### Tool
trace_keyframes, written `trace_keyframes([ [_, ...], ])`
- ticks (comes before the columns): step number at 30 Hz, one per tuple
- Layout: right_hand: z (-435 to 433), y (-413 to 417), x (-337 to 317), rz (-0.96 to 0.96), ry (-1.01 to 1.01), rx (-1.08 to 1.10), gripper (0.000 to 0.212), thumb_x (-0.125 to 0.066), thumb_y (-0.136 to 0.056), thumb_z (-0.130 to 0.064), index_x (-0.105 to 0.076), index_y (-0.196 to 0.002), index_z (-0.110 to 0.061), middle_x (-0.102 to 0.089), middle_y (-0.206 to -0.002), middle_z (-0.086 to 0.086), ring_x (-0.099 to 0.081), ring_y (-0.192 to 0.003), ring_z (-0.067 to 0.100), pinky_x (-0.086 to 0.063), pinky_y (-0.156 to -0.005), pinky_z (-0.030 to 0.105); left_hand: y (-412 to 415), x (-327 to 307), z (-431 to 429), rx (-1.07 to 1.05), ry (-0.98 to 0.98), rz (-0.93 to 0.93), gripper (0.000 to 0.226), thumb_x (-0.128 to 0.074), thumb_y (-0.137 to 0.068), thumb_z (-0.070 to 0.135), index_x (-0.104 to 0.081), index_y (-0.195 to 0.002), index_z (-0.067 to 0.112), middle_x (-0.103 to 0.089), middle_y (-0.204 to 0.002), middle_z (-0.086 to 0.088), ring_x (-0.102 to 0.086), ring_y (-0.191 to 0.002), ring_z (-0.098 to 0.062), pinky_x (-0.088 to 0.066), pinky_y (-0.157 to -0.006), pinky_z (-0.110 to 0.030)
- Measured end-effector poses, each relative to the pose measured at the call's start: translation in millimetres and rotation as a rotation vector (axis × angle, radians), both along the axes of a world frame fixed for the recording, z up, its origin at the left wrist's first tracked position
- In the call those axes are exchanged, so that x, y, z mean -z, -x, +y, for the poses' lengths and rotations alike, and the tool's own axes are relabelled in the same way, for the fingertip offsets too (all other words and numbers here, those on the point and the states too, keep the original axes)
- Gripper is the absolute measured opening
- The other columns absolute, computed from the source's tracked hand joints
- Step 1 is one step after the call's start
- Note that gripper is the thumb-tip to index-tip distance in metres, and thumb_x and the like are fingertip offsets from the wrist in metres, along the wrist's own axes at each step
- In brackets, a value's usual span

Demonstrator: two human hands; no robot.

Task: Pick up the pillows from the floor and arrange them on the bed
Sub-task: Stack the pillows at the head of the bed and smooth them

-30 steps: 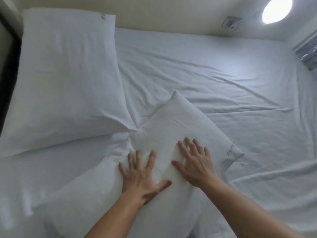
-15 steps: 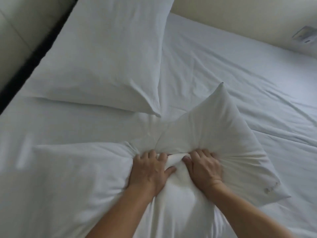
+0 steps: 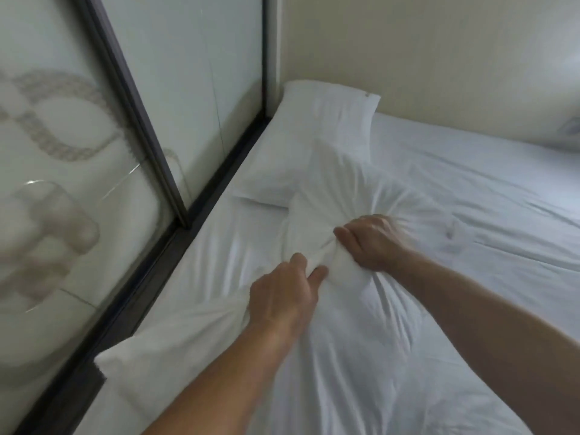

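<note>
A white pillow (image 3: 345, 324) lies across the near part of the bed (image 3: 489, 189), bunched into folds at its middle. My left hand (image 3: 282, 296) and my right hand (image 3: 370, 243) both grip that bunched fabric, fingers closed, close together. A second white pillow (image 3: 314, 136) lies flat at the head of the bed, in the corner by the wall; the far end of the gripped pillow overlaps it.
A dark-framed frosted glass partition (image 3: 131, 114) runs along the left side of the bed, its sill (image 3: 175, 246) right against the mattress. A beige wall (image 3: 439, 58) stands behind the bed. White wrinkled sheet stretches to the right.
The view has swung left, bringing the glass partition in. The gripped pillow has shifted toward the corner pillow and now overlaps it. Both hands, flat a second ago, stay clenched on the fabric.
</note>
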State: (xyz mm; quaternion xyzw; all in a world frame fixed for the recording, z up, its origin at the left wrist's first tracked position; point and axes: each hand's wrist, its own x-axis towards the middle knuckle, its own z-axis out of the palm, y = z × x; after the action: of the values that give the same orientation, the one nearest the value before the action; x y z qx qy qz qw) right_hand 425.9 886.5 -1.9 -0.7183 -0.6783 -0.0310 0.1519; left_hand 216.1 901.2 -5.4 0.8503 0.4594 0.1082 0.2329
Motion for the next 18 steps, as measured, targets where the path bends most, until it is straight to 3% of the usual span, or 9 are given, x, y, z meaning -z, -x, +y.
trace_keyframes([
  [3,39.5,48.1,11.8,0.029,0.027,-0.102,0.059,-0.025,-0.094,-0.051,-0.062,-0.066,-0.015,-0.068,-0.071,0.009,-0.062,-0.073,0.033,-0.049,-0.07,0.043,53.3,15.3,9.1,-0.151,0.043,-0.022,0.051,-0.021,-0.084,0.075,-0.044,-0.091,0.029,-0.06,-0.084,0.003,-0.06,-0.081,-0.025,-0.042,-0.068,-0.039],
  [5,51.4,72.7,52.5,0.057,0.093,-0.104,0.048,-0.032,-0.096,-0.048,-0.062,-0.078,-0.017,-0.065,-0.082,0.008,-0.057,-0.085,0.031,-0.043,-0.081,0.043,75.0,49.6,6.3,-0.235,0.108,0.133,0.063,-0.016,-0.077,0.081,-0.044,-0.118,0.041,-0.055,-0.106,0.003,-0.055,-0.101,-0.022,-0.042,-0.081,-0.039],
  [7,47.8,98.6,101.4,0.042,0.179,-0.044,0.04,-0.036,-0.095,-0.05,-0.061,-0.1,-0.019,-0.062,-0.106,0.006,-0.051,-0.106,0.028,-0.033,-0.099,0.044,91.7,85.5,-0.7,-0.3,0.106,0.35,0.082,-0.006,-0.068,0.087,-0.027,-0.139,0.051,-0.045,-0.127,0.001,-0.044,-0.115,-0.02,-0.036,-0.095,-0.04],
  [9,40.9,115.9,132.1,0.087,0.185,-0.002,0.049,-0.034,-0.094,-0.054,-0.051,-0.126,-0.022,-0.051,-0.133,0.004,-0.036,-0.13,0.026,-0.012,-0.114,0.047,101.7,101.6,5.6,-0.331,0.093,0.425,0.094,0.006,-0.06,0.088,-0.013,-0.144,0.052,-0.033,-0.145,0.0,-0.033,-0.128,-0.021,-0.025,-0.106,-0.046],
  [11,44.1,124.6,136.0,0.111,0.158,0.062,0.061,-0.023,-0.092,-0.06,-0.032,-0.143,-0.027,-0.028,-0.155,0.001,-0.013,-0.144,0.022,0.004,-0.115,0.047,102.6,108.3,22.4,-0.274,0.085,0.342,0.087,0.003,-0.069,0.082,-0.004,-0.147,0.045,-0.018,-0.156,-0.004,-0.016,-0.14,-0.025,-0.012,-0.112,-0.053],
  [13,54.6,130.2,125.0,0.153,0.086,0.186,0.065,-0.013,-0.091,-0.062,-0.016,-0.149,-0.033,-0.009,-0.161,-0.006,0.002,-0.146,0.018,0.008,-0.114,0.045,82.1,104.3,51.6,-0.204,-0.047,0.2,0.077,0.0,-0.081,0.071,-0.002,-0.149,0.037,-0.01,-0.16,-0.006,-0.006,-0.144,-0.029,-0.008,-0.113,-0.055],
  [16,54.7,116.3,126.2,0.262,0.089,0.295,0.063,-0.006,-0.091,-0.062,-0.007,-0.149,-0.037,0.003,-0.16,-0.011,0.011,-0.145,0.013,0.008,-0.115,0.044,26.0,103.6,97.4,-0.076,-0.183,0.041,0.065,-0.001,-0.089,0.062,-0.003,-0.149,0.037,-0.002,-0.161,-0.002,0.001,-0.145,-0.027,-0.005,-0.113,-0.056],
  [18,43.4,83.9,142.7,0.285,0.236,0.441,0.064,-0.012,-0.09,-0.065,-0.009,-0.149,-0.039,0.002,-0.161,-0.01,0.007,-0.146,0.015,0.004,-0.115,0.048,12.0,132.9,117.3,-0.042,-0.043,0.14,0.065,0.0,-0.084,0.07,0.011,-0.144,0.046,0.014,-0.16,0.006,0.012,-0.144,-0.023,0.0,-0.11,-0.062],
])
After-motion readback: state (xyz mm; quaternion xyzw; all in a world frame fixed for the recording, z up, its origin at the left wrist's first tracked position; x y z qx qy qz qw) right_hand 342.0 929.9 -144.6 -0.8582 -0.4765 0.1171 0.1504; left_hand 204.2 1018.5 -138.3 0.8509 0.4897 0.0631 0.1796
